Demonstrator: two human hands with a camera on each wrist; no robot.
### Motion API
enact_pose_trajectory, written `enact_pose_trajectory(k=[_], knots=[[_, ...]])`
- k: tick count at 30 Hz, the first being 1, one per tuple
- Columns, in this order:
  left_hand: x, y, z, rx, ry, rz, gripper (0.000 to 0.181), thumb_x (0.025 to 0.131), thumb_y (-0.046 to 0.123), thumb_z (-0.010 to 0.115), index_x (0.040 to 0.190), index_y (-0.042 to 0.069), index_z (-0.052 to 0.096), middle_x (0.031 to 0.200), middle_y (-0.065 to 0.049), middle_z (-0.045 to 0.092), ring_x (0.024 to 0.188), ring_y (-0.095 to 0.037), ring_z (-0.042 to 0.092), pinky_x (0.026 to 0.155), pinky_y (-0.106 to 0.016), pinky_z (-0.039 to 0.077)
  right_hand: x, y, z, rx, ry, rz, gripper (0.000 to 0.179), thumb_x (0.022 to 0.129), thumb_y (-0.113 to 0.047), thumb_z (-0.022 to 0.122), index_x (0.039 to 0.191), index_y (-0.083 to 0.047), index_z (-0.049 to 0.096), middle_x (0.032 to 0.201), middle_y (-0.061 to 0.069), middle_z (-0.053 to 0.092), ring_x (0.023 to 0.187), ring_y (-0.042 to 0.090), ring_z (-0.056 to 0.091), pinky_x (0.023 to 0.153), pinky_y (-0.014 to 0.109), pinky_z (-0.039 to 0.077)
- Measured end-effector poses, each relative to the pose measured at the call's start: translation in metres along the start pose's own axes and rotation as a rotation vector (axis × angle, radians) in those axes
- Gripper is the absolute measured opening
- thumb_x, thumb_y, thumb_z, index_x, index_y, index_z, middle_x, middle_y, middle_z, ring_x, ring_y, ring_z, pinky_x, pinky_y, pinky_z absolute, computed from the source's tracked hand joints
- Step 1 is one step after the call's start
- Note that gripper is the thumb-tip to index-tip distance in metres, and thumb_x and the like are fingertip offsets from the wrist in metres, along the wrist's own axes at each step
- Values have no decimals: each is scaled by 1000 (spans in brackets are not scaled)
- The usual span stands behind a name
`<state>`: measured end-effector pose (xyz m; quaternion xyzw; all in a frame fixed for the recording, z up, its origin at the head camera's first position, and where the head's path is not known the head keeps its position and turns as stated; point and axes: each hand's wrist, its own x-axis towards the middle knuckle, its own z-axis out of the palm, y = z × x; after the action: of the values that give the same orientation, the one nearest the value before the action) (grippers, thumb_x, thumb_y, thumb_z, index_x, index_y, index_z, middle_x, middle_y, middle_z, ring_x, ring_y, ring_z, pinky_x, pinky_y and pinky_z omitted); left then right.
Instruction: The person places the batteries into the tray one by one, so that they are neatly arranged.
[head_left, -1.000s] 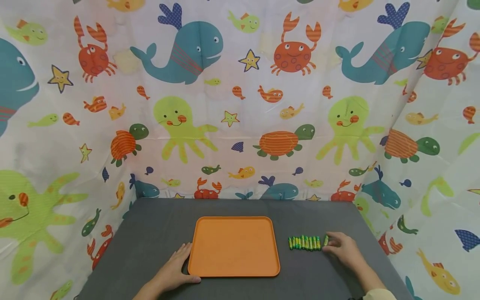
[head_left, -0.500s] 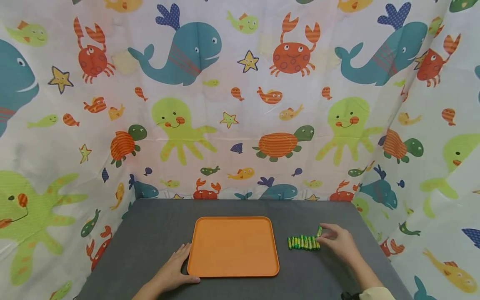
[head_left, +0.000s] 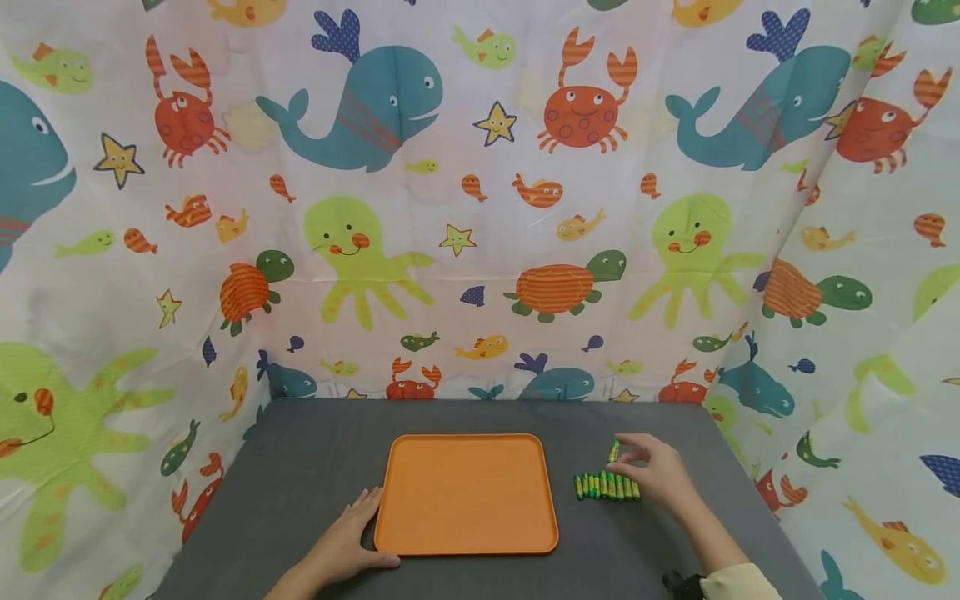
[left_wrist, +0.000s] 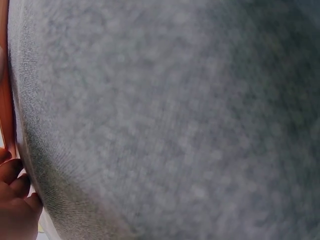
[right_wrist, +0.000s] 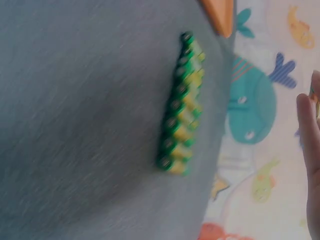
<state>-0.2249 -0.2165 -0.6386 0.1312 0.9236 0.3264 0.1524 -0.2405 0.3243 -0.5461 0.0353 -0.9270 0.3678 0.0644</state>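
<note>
Firstly, nearest, toward four o'clock of the orange tray (head_left: 467, 493): pale yellow sleeve (head_left: 738, 582) on the right arm, with dark wristband (head_left: 682, 585) just beside its cuff.

Between eight and nine o'clock of the tray: left hand (head_left: 341, 533), laid against the left rim; fingers released and extended along the outer edge, thumb at the near-left corner.

At centre: tray, rectangular, rounded corners, low raised rim, lying flat on the bench (head_left: 300, 467).

At three o'clock of the tray, apart from it: row of batteries (head_left: 603, 486), green and yellow, set side by side, long axes running roughly twelve to six; round end faces on show in the right wrist view.

Toward two o'clock of the row: right hand (head_left: 656, 471), with fingers and thumb pinching a single battery (head_left: 614, 451).

At twelve o'clock of the row: this same battery, green and yellow, slightly tilted; mostly hidden at the right border of the right wrist view.

Underneath: bench, dark grey, cloth-textured.

Farthest, at twelve o'clock and along both sides: whitish sheet (head_left: 420, 321), creased, printed with whales, crabs, octopuses, turtles, fish and stars.
</note>
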Motion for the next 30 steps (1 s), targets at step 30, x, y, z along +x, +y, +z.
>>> enact_pose_trajectory(k=[30], knots=[[1,0,-1,-37,-20,-32,123,71,64,83,161,7,23,166,-19,24,154,-45,14,119,-71,12,27,-80,43,220,-97,-37,53,82,-20,85,132,-18,66,90,-2,74,83,14,70,67,27,55]])
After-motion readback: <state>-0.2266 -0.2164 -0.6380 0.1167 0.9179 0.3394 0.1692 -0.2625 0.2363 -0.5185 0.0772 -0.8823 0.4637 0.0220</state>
